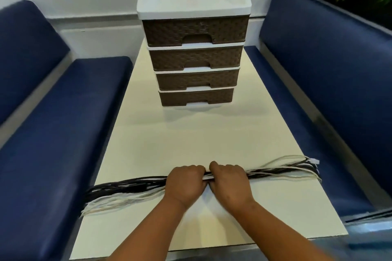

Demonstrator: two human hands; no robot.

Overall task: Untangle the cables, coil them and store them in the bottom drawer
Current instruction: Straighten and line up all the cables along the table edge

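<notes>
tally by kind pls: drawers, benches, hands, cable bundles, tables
Drawers: 4, all closed
Benches: 2, blue
Hands: 2, left hand and right hand, both gripping the bundle
Cable bundles: 1, black and white strands mixed
Tables: 1
Total: 10

- Left hand [185,183] and right hand [230,182] grip a bundle of black and white cables [131,192] side by side at its middle.
- The cables lie across the near end of a cream table [191,137], ends fanning out left and right.
- A drawer unit [194,42] stands farther back, all four brown drawers closed, including the bottom drawer [196,96].
- Blue benches [53,133] flank the table.
</notes>
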